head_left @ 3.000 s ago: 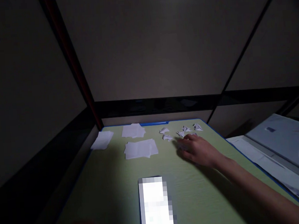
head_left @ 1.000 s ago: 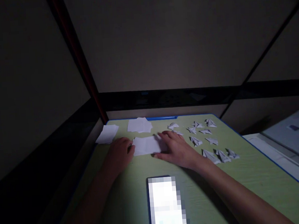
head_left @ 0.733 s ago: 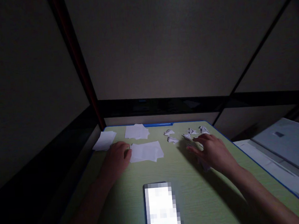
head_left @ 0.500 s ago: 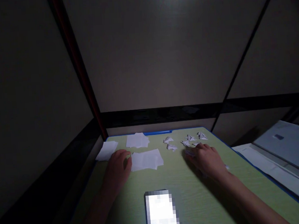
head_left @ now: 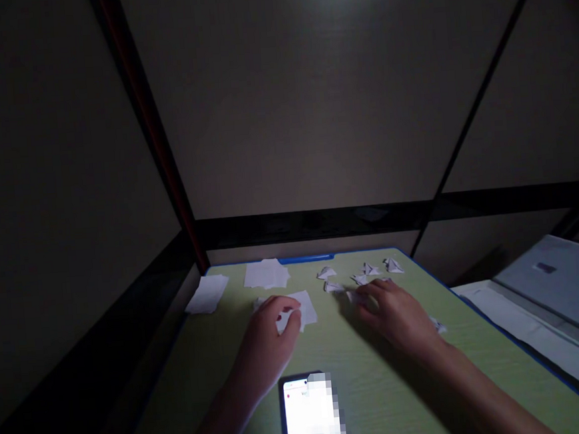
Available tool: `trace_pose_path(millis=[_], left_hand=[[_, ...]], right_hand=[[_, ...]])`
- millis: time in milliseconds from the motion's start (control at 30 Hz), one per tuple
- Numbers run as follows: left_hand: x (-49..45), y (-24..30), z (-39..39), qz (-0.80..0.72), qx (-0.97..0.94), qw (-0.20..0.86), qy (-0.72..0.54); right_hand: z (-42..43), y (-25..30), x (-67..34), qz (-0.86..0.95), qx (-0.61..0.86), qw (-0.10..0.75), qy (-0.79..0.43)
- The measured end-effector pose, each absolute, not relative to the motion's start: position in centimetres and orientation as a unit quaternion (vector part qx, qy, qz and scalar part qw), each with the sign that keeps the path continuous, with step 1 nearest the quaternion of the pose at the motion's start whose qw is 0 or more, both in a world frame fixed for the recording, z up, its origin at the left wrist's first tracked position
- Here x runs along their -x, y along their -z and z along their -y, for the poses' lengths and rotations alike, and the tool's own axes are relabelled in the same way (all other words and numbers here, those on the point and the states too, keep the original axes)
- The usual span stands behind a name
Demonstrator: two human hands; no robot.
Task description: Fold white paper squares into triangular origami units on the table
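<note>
My left hand hovers over the near stack of white paper sheets; its fingers are curved, with a gap between thumb and forefinger and nothing seen in them. My right hand has its fingertips closed on a small folded paper piece, low over the table. Just beyond those fingertips lie several more folded paper pieces, one of them a folded piece to the left. Another folded paper piece is partly hidden behind my right wrist.
Two further stacks of white paper, a left stack and a back stack, rest on the green table. A lit phone lies at the front. Right of the table is a pale flat box. A wall panel stands behind.
My left hand has moved right, from beside the near paper stack to over it. My right hand has shifted slightly left with the folded paper piece.
</note>
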State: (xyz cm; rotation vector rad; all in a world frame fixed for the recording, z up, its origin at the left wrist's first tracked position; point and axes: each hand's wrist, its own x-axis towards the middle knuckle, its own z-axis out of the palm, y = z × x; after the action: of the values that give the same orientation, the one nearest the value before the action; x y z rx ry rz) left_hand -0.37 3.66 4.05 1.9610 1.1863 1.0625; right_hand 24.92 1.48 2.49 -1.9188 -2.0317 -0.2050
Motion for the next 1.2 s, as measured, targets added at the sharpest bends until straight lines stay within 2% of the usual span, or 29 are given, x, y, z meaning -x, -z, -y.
trace_pose_path(millis=[133,200,333,500,633,700,767,967,1200], left_hand=[[-1.0,-2.7,-3.3,-0.443,-0.670,0.442,-0.400],[-1.1,-2.7,-3.2,-0.426,-0.639,0.507,-0.392],[-0.5,-3.5,-3.1,-0.399,-0.616,0.555,-0.392],[0.1,-3.5,-3.2,-0.415,-0.593,0.544,-0.425],[0.0,-2.9,-3.3,-0.432,-0.593,0.526,-0.429],[-0.2,-2.6,-3.2,-0.440,-0.604,0.511,-0.425],[-0.5,-2.2,-3.0,-0.443,-0.613,0.498,-0.424],[-0.6,-1.4,-2.9,-0.427,-0.641,0.473,-0.428],[0.3,-1.1,-3.4,-0.450,-0.691,0.363,-0.434]], right_hand=[[0.0,-4.1,-21.6,0.748,0.628,0.209,0.043],[0.5,-4.9,-19.8,0.769,0.580,0.268,0.023],[0.8,-5.8,-16.7,0.793,0.517,0.323,0.006],[0.5,-5.2,-15.7,0.798,0.480,0.362,-0.036],[0.0,-3.7,-16.7,0.715,0.511,0.423,-0.223],[-0.2,-3.1,-17.0,0.685,0.502,0.425,-0.315],[-0.3,-2.7,-16.9,0.676,0.490,0.418,-0.358],[-0.7,-2.9,-17.5,0.680,0.501,0.400,-0.355],[-3.1,-1.9,-27.6,0.662,0.625,0.343,-0.231]])
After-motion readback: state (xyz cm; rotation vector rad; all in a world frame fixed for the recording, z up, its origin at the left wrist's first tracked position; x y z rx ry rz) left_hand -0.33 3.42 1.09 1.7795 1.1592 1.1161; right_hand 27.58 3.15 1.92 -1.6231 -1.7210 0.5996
